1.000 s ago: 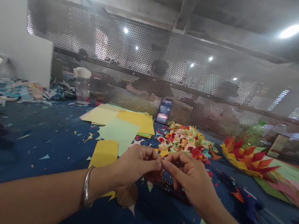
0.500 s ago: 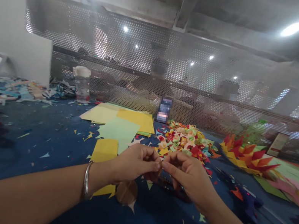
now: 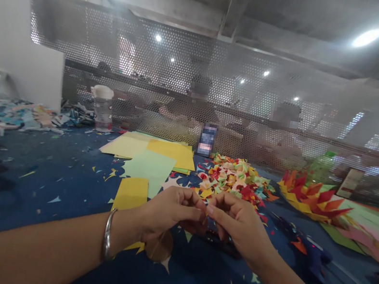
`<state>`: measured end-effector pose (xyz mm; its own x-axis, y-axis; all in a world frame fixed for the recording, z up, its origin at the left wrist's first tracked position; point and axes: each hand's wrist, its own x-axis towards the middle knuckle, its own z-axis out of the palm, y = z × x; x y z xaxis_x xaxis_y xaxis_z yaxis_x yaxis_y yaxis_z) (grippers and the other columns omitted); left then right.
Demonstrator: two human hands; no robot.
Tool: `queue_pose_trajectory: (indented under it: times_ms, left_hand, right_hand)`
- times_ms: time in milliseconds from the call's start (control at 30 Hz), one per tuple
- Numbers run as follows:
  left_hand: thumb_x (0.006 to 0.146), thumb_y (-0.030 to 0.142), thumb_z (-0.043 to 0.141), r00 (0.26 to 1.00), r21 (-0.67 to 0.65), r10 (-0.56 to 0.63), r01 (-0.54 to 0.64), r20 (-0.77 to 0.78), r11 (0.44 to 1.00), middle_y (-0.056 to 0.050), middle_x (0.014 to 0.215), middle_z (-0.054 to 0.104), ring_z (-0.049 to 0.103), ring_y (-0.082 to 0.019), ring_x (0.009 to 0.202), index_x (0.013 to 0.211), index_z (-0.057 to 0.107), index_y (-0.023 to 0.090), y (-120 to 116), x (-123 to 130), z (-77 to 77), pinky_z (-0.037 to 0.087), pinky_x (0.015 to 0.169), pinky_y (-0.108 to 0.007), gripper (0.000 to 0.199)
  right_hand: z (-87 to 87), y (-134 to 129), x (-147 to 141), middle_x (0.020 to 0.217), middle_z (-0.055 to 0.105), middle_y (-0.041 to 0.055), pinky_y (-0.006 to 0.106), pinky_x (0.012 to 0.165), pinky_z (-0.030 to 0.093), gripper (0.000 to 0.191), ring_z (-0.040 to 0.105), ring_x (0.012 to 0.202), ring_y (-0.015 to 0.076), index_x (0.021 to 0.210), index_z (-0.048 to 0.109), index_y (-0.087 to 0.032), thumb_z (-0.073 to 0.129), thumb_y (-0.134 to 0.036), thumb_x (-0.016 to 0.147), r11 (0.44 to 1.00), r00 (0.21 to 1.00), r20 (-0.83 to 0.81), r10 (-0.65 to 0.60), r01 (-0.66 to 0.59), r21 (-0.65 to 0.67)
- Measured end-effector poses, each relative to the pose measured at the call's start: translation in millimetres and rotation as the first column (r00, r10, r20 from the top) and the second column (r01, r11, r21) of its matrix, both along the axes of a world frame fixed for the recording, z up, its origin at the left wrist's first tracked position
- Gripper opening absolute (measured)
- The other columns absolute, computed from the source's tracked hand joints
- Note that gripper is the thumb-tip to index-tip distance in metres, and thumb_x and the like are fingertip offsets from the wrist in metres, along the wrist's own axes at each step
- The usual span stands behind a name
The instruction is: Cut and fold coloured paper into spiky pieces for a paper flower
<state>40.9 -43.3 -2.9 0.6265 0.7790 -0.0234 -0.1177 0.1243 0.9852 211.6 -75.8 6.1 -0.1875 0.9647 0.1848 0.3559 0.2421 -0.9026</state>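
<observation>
My left hand [image 3: 171, 212], with a silver bangle at the wrist, and my right hand [image 3: 243, 222] meet above the middle of the table. On both, thumb and fingers are pinched together, the tips nearly touching. Whatever is between them is too small or hidden to make out. Under my left hand lies a round brown disc [image 3: 160, 247], partly covered by it. A yellow paper strip [image 3: 132, 193] runs beneath my left forearm. Just beyond my hands is a heap of small coloured paper pieces [image 3: 234, 177]. A dark blue glue gun [image 3: 317, 257] rests right of my right hand.
Yellow and pale green paper sheets [image 3: 150, 167] lie ahead on the left. A phone [image 3: 207, 140] stands against a perforated metal screen [image 3: 167, 104], with people behind it. A pointed red-orange paper piece [image 3: 311, 200], a bottle [image 3: 321, 166] and a lidded jug [image 3: 102, 109] stand farther back.
My left hand has turned slightly, its fingertips shifting a little right and down. Both hands stay pinched close together; the view has moved only slightly.
</observation>
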Motion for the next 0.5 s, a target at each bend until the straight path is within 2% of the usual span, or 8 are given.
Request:
queue_pose_trajectory:
  times_ms: [100, 233, 367, 500]
  left_hand:
    - [0.060, 0.019, 0.074, 0.999, -0.003, 0.002, -0.002, 0.038, 1.000, 0.000, 0.065, 0.063, 0.062, -0.012, 0.060, 0.079, 0.052, 0.014, 0.2, 0.4, -0.6, 0.044, 0.058, -0.024, 0.029]
    - [0.060, 0.015, 0.072, 0.998, 0.066, -0.001, -0.003, 0.059, 0.998, 0.001, 0.064, 0.062, 0.062, -0.013, 0.062, 0.076, 0.048, 0.016, 0.8, 1.7, -3.9, 0.044, 0.058, -0.024, 0.029]
    - [0.060, 0.010, 0.067, 0.999, 0.215, 0.024, -0.029, 0.026, 0.976, 0.004, 0.065, 0.058, 0.059, -0.012, 0.063, 0.076, 0.046, 0.017, 3.8, 1.5, -9.7, 0.044, 0.060, -0.025, 0.027]
    - [0.062, 0.010, 0.063, 0.997, 0.389, 0.060, -0.038, -0.044, 0.921, 0.004, 0.070, 0.055, 0.058, -0.013, 0.067, 0.077, 0.046, 0.018, 7.2, -0.1, -14.6, 0.043, 0.061, -0.025, 0.024]
  right_hand:
    - [-1.0, 0.6, 1.3, 0.048, 0.044, -0.0080, 0.019, 0.040, 0.028, 0.018, 0.039, 0.037, 0.0049, 0.075, 0.051, -0.018, 0.057, -0.034, 0.082, 1.000, 1.000, 0.002, -0.010, 0.010, 0.018]
    - [-1.8, 1.9, 1.8, 0.051, 0.046, -0.0073, 0.019, 0.040, 0.028, 0.016, 0.038, 0.037, 0.0043, 0.075, 0.052, -0.018, 0.056, -0.031, 0.082, 1.000, 1.000, -0.013, -0.010, 0.010, 0.024]
    - [-2.1, 2.4, 0.8, 0.053, 0.046, -0.0072, 0.019, 0.040, 0.028, 0.014, 0.038, 0.037, 0.0039, 0.075, 0.052, -0.017, 0.057, -0.029, 0.081, 1.000, 0.999, -0.044, 0.003, -0.002, 0.014]
    - [-3.2, 2.8, -0.7, 0.050, 0.044, -0.0083, 0.018, 0.038, 0.027, 0.014, 0.038, 0.036, 0.0043, 0.073, 0.052, -0.018, 0.057, -0.029, 0.080, 1.000, 0.998, -0.064, -0.002, 0.001, -0.015]
